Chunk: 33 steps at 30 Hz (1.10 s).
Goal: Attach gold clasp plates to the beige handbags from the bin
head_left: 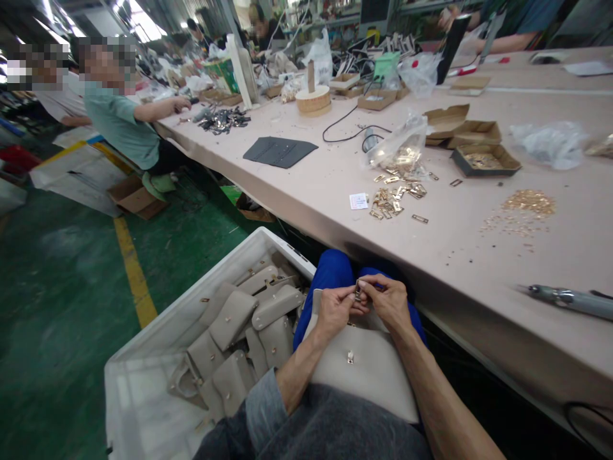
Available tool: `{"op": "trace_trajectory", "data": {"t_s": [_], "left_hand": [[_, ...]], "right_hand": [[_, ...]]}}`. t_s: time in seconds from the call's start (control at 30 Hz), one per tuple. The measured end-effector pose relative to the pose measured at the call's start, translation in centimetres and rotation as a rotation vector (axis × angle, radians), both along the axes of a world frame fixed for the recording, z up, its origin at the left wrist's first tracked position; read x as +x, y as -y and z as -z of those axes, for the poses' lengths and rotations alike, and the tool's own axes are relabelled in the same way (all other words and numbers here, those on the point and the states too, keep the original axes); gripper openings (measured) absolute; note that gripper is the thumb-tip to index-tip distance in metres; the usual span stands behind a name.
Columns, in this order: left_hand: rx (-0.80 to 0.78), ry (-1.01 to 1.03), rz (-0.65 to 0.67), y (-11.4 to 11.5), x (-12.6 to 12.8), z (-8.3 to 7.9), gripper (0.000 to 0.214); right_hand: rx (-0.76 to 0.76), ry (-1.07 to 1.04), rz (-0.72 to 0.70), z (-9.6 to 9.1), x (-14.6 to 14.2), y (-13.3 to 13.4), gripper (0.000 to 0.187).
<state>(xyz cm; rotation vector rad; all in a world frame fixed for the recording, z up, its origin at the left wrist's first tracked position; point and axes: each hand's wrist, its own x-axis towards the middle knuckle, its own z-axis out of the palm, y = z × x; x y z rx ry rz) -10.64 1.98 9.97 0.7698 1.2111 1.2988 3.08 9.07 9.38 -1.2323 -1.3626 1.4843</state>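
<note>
A beige bag [368, 377] lies across my lap with a small metal turn-lock [350, 357] on its surface. Above its far edge, my left hand [336, 310] and my right hand [389, 299] meet, fingertips pinched together. Between them is a small metal fitting [357, 292], gripped from both sides; its exact shape is partly covered by the fingers. On the table ahead lie a pile of gold rectangular metal frames [387, 201] and a heap of tiny gold parts [530, 203].
A white crate [138, 348] full of beige bags [233, 318] stands at my left. On the table are a powered screwdriver [569, 298], a dark flat sheet [280, 152], an open cardboard box [486, 160] and plastic bags. A co-worker [119, 118] sits farther along.
</note>
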Motion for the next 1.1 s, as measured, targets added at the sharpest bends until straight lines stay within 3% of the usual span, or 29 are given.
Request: {"op": "trace_trajectory", "data": {"t_s": [0.27,0.47,0.83,1.0,1.1], "left_hand": [[-0.021,0.066,-0.019,-0.2,-0.1,0.3,0.057],[-0.023,0.081,-0.018,-0.3,-0.1,0.4,0.062],[-0.049,0.039,-0.071,-0.7,0.3,0.5,0.05],[-0.021,-0.11,-0.086,-0.4,1.1,-0.3,0.038],[0.022,-0.395,-0.12,0.2,2.0,-1.0,0.03]], "right_hand": [[0.033,0.026,-0.022,0.1,0.1,-0.4,0.043],[-0.023,0.006,-0.021,-0.2,0.2,-0.6,0.046],[0.01,0.018,-0.051,0.2,0.4,-1.3,0.039],[0.008,0.044,-0.204,-1.0,0.8,-2.0,0.036],[0.073,0.073,-0.196,-1.7,0.8,-2.1,0.032]]}}
